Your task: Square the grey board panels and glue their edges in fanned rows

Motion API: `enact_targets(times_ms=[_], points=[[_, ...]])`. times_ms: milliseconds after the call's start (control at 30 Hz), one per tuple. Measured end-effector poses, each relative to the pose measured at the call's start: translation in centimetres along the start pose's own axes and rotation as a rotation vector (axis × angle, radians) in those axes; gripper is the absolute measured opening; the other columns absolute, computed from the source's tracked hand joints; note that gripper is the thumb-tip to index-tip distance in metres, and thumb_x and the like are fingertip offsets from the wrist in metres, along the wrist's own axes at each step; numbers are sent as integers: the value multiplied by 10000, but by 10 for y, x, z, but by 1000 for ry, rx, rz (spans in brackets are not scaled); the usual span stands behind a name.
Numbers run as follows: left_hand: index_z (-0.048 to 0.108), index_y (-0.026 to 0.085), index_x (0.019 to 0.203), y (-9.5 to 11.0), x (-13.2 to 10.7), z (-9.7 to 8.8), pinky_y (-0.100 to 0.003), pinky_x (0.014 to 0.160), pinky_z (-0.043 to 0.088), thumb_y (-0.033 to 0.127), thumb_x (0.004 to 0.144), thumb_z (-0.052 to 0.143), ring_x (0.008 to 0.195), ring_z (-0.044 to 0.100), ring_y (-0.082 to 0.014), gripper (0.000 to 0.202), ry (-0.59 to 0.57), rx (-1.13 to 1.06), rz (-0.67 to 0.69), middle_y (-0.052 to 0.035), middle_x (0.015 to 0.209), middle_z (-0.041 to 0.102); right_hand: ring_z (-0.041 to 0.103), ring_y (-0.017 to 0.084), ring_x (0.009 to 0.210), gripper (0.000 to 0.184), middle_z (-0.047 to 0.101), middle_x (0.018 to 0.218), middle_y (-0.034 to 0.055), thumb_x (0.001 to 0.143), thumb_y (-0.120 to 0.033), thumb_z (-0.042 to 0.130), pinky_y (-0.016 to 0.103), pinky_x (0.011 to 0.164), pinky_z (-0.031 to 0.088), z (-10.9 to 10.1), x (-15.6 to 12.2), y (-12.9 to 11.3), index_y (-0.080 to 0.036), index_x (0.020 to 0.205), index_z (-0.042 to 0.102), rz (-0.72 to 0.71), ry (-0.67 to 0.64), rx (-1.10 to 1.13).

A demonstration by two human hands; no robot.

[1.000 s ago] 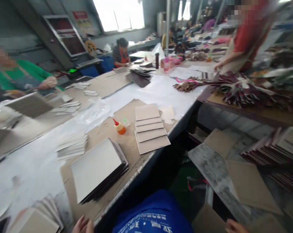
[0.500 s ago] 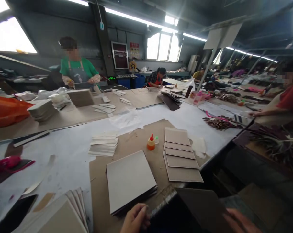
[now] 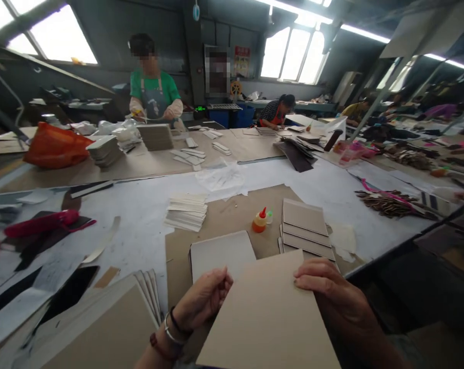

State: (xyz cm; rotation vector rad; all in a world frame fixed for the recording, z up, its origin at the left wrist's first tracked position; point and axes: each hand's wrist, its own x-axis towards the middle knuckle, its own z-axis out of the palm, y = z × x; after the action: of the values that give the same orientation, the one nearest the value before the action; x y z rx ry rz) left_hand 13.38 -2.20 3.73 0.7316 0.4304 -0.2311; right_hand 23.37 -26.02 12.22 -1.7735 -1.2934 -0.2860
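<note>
A flat beige board (image 3: 268, 318) is held up tilted in front of me, covering part of the table. My right hand (image 3: 334, 287) grips its upper right edge, with fingers on the near face. My left hand (image 3: 206, 297), a bracelet and dark bands at its wrist, is closed with curled fingers beside the board's left edge. Whether it touches the board or pinches something small is unclear. Behind them lies a stack of pale boards (image 3: 224, 251), partly hidden. Overlapping beige panels (image 3: 303, 215) lie beyond my right hand.
A glue bottle (image 3: 259, 221) with a red tip stands mid-table, near white strips (image 3: 186, 211). More large boards (image 3: 104, 328) lie at lower left, below a pink item (image 3: 43, 224). Across the table a person in green (image 3: 155, 87) works; another person (image 3: 276, 114) bends over farther back.
The right hand has brought the board up from the lower right, and its beige face now shows instead of a dark one. The left hand has come farther into view. My view has swung left.
</note>
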Motion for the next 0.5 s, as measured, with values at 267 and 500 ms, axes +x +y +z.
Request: enact_targets(times_ms=[267,500], points=[[549,138,976,4,9,17,-160,493,339,453,655,701,545,474,-49,474,181,131,217,7,687,552,575,177,897,214,617,888,46,816,-110,525,290,787,486,-5,25,32,-261,933,622,-141,-90,303],[555,122,666,5,11,9,-181,446,291,385,602,753,460,407,-44,335,190,140,237,27,554,485,590,180,826,98,608,859,57,790,-301,604,265,746,488,-5,42,48,-250,861,649,-68,-116,504]])
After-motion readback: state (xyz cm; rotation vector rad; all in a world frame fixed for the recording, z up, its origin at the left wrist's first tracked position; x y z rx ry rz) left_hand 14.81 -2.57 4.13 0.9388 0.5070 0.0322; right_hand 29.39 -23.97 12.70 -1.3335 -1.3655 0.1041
